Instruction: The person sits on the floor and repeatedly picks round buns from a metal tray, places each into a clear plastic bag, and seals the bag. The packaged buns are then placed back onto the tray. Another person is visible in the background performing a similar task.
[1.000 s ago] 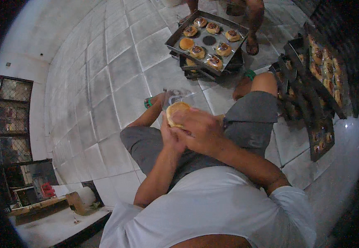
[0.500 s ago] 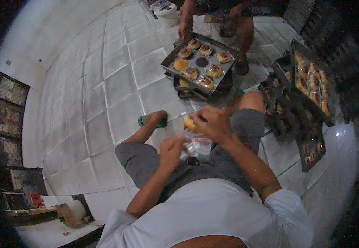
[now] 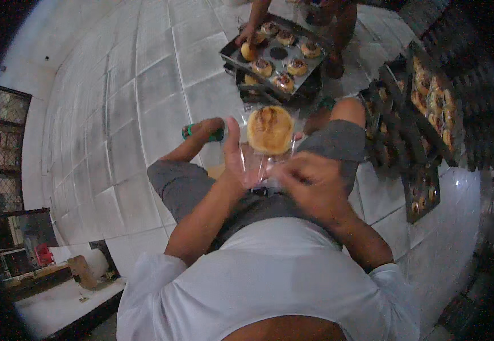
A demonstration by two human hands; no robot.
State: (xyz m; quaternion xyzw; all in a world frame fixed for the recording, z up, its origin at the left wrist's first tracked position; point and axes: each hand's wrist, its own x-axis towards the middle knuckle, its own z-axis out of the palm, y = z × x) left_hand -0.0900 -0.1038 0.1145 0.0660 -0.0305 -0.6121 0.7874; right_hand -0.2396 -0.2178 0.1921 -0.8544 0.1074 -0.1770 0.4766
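A round golden bun (image 3: pixel 270 130) with brown streaks lies inside a clear plastic bag (image 3: pixel 253 162) above my lap. My left hand (image 3: pixel 236 162) cradles it from below, thumb up along the left side, with fingertips showing past the right side. At the bag's near end, my right hand (image 3: pixel 309 176) has its fingers bent together against the plastic; they are slightly blurred. Beyond my knees a dark square tray (image 3: pixel 278 53) carries several buns, most with dark topping and shiny wrapping. A co-worker's hand (image 3: pixel 249 37) touches a plain yellow bun (image 3: pixel 249 52) at its left side.
The bun tray sits on other stacked trays (image 3: pixel 309 91). To the right, more dark trays of buns (image 3: pixel 433 105) lean and overlap on the tiled floor (image 3: pixel 116 136). A low white ledge (image 3: pixel 59 310) with a roll on it stands at the lower left.
The bun has moved from my right fingers into the clear bag on my left hand. My right hand has come down to the bag's near end. The co-worker's hand has reached into the tray.
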